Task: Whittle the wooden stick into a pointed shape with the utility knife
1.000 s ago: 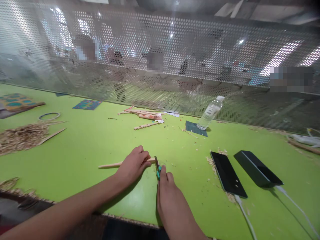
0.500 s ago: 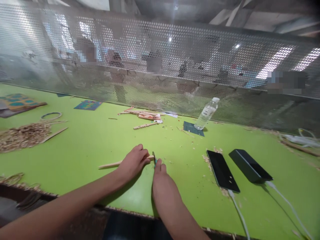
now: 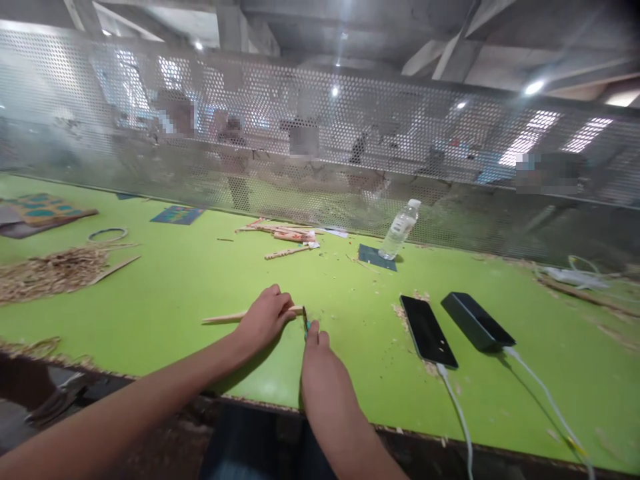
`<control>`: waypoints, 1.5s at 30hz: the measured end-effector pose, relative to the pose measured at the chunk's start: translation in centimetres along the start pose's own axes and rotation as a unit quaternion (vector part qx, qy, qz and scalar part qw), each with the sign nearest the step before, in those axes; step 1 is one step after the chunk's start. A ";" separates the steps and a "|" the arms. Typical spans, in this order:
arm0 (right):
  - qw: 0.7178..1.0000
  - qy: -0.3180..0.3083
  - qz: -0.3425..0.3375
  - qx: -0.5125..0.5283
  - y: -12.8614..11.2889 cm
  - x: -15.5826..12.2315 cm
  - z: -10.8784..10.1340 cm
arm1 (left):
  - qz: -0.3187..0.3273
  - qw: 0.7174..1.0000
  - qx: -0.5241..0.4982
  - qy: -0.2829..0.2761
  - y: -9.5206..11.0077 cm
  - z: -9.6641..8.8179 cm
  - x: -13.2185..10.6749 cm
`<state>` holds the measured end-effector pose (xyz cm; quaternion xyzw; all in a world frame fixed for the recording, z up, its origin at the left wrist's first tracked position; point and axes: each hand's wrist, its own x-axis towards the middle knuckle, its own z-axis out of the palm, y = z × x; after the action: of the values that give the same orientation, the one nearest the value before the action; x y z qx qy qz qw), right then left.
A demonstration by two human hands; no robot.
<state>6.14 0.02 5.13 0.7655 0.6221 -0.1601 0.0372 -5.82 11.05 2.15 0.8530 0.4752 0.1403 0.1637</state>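
My left hand (image 3: 267,312) is closed around a pale wooden stick (image 3: 220,319), pressing it near the green tabletop. The stick's thin end points left, and its other end sticks out a little past my fingers on the right. My right hand (image 3: 323,357) grips a small knife (image 3: 305,321) with a teal handle, most of which is hidden in the fingers. The dark blade stands across the right end of the stick, touching or very close to it. Small wood bits are scattered just right of the blade.
A phone (image 3: 429,331) and a dark box-shaped device (image 3: 477,321), both cabled, lie at right. A water bottle (image 3: 399,231) stands on dark paper (image 3: 374,256). Carved sticks (image 3: 287,252) lie behind my hands. Shavings (image 3: 55,272) are heaped left. A perforated metal screen (image 3: 320,180) borders the back.
The whole view has shifted slightly with my head. Both hands keep their grips, and the blade stays at the stick's right end.
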 end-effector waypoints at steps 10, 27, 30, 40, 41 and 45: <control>0.999 0.027 -0.016 -0.008 -0.4 1.3 0.3 | 0.001 1.000 -0.012 -0.013 0.0 -0.1 0.2; 0.996 0.050 -0.021 0.070 2.7 -0.3 1.6 | 0.042 0.999 0.024 0.022 -1.0 0.0 0.6; 0.990 0.086 -0.046 0.099 3.6 -0.1 1.8 | 0.042 0.999 0.012 0.023 -1.2 -0.2 0.6; 0.964 0.209 -0.078 0.143 7.1 2.0 4.0 | 0.055 0.998 -0.023 -0.020 -1.6 -1.0 1.2; 0.962 0.215 -0.082 0.144 7.2 2.2 4.2 | 0.057 0.998 -0.030 -0.023 -1.6 -1.0 1.2; 0.957 0.233 -0.092 0.150 7.4 2.3 4.7 | 0.060 0.997 -0.049 -0.021 -1.7 -0.7 1.3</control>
<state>12.73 -0.68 -1.05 0.7180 0.6500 -0.0713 -0.2385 -6.74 13.06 2.21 0.8739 0.4119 0.1553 0.2063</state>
